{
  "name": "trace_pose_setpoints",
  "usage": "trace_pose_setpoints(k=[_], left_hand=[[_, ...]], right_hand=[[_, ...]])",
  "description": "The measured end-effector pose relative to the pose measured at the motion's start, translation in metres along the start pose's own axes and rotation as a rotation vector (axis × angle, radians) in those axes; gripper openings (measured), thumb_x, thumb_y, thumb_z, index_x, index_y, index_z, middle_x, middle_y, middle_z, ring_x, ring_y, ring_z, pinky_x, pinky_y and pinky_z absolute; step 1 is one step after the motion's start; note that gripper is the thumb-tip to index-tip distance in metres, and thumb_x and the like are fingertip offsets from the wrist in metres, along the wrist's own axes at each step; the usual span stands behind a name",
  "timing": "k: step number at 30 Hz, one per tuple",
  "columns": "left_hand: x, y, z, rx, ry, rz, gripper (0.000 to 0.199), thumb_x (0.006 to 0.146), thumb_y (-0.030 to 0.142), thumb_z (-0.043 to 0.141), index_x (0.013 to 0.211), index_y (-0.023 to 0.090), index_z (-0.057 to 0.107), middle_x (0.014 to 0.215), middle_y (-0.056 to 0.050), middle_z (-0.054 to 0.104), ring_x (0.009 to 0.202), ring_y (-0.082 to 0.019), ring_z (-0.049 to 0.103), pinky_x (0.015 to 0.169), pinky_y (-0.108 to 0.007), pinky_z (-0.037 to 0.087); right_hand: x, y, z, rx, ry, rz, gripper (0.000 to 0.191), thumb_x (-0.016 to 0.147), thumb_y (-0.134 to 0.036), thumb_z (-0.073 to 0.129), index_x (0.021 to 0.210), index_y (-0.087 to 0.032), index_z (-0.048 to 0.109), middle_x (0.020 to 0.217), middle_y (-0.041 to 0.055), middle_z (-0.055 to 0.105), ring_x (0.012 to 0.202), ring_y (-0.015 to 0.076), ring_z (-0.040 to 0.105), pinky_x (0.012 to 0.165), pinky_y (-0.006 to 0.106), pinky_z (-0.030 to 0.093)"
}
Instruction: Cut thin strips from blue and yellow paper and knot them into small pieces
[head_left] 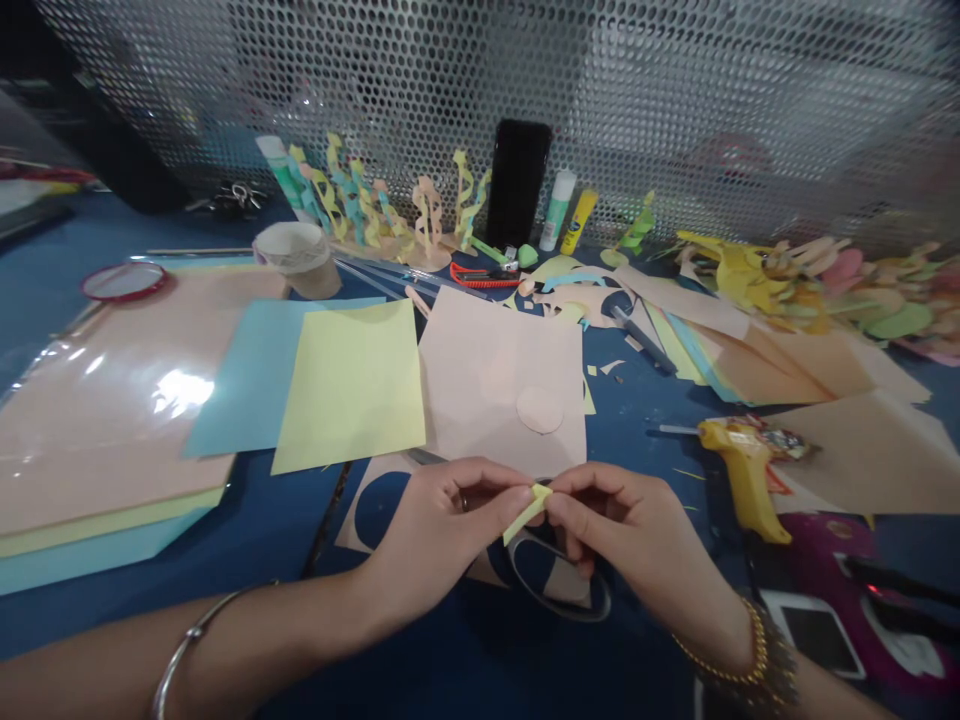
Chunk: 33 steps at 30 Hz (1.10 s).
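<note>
A small folded strip of yellow paper [523,513] is pinched between my two hands. My left hand [442,520] grips it by thumb and forefinger from the left, and my right hand [615,515] pinches its upper right end. Below the fingers lies a pair of scissors, with a dark handle loop [592,608] showing and the rest partly covered by my hands. Just beyond my hands rests a pale pink sheet [487,370] with a round pink paper disc [540,410] on it. A yellow sheet [356,385] overlaps a blue sheet [240,390] to the left.
Curled paper spirals [427,215] stand at the back beside a black phone [519,180] and a glue stick [557,210]. A yellow glue gun [742,465] lies at right, near a white device [814,630]. A paper cup [300,260] and plastic-wrapped paper [127,380] are at left.
</note>
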<state>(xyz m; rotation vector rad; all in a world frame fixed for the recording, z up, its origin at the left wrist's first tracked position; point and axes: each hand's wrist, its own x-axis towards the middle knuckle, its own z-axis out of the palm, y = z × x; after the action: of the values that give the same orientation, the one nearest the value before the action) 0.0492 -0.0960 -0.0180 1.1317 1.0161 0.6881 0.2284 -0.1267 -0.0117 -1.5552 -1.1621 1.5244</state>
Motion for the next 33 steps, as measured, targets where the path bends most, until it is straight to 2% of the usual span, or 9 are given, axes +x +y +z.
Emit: trace_pose_setpoints(k=[3,6,9,16,24,28,33], left_hand=[[-0.003,0.000,-0.001,-0.035,-0.073,0.025,0.029,0.090,0.037,0.051,0.084,0.019,0.074,0.075,-0.003,0.073,0.071,-0.013,0.066,0.066,-0.020,0.053],[-0.002,-0.005,0.000,-0.134,-0.042,0.010,0.019,0.080,0.032,0.066,0.093,0.020,0.071,0.082,-0.002,0.073,0.073,-0.014,0.068,0.069,-0.023,0.056],[0.000,-0.013,0.001,-0.126,0.012,-0.003,0.020,0.071,0.024,0.076,0.089,0.019,0.071,0.079,-0.001,0.072,0.070,-0.014,0.069,0.069,-0.024,0.057],[0.002,-0.011,0.002,-0.144,-0.029,-0.012,0.011,0.075,0.024,0.072,0.085,0.018,0.072,0.078,-0.002,0.075,0.073,-0.014,0.071,0.069,-0.022,0.058],[0.002,-0.003,0.003,-0.134,-0.002,-0.064,0.007,0.075,0.023,0.072,0.075,0.017,0.070,0.065,0.002,0.071,0.064,-0.011,0.069,0.062,-0.017,0.056],[0.002,-0.005,0.002,-0.110,-0.050,-0.025,0.007,0.078,0.025,0.069,0.077,0.018,0.069,0.068,0.002,0.070,0.065,-0.009,0.066,0.063,-0.016,0.054],[0.001,-0.007,0.001,-0.102,-0.093,0.003,0.008,0.082,0.027,0.065,0.083,0.019,0.067,0.068,0.003,0.067,0.065,-0.009,0.062,0.062,-0.017,0.051]], right_hand=[[-0.001,0.000,0.000,0.005,0.015,0.015,0.024,0.078,-0.040,0.066,0.077,-0.016,0.064,0.052,-0.0031,0.057,0.042,0.0069,0.050,0.041,0.018,0.043],[0.000,0.001,0.000,0.024,0.013,0.013,0.025,0.077,-0.041,0.067,0.077,-0.016,0.062,0.053,-0.0034,0.057,0.041,0.0068,0.050,0.041,0.018,0.043],[0.001,0.001,0.001,0.029,0.014,0.006,0.026,0.077,-0.041,0.067,0.078,-0.016,0.062,0.052,-0.0040,0.056,0.042,0.0066,0.049,0.041,0.018,0.043],[0.002,-0.001,0.002,0.005,-0.013,0.003,0.027,0.079,-0.042,0.065,0.078,-0.015,0.064,0.050,-0.0037,0.055,0.042,0.0065,0.050,0.041,0.016,0.044],[0.003,0.006,-0.001,0.157,-0.044,0.039,0.026,0.079,-0.042,0.067,0.073,-0.017,0.063,0.047,-0.0047,0.054,0.040,0.0068,0.048,0.037,0.017,0.046],[0.003,0.007,-0.001,0.228,-0.050,0.075,0.026,0.078,-0.041,0.068,0.073,-0.016,0.063,0.049,-0.0043,0.055,0.040,0.0065,0.048,0.035,0.016,0.045],[0.004,0.005,0.000,0.307,-0.117,0.107,0.026,0.080,-0.040,0.067,0.071,-0.016,0.063,0.051,-0.0040,0.055,0.037,0.0051,0.047,0.034,0.015,0.043]])
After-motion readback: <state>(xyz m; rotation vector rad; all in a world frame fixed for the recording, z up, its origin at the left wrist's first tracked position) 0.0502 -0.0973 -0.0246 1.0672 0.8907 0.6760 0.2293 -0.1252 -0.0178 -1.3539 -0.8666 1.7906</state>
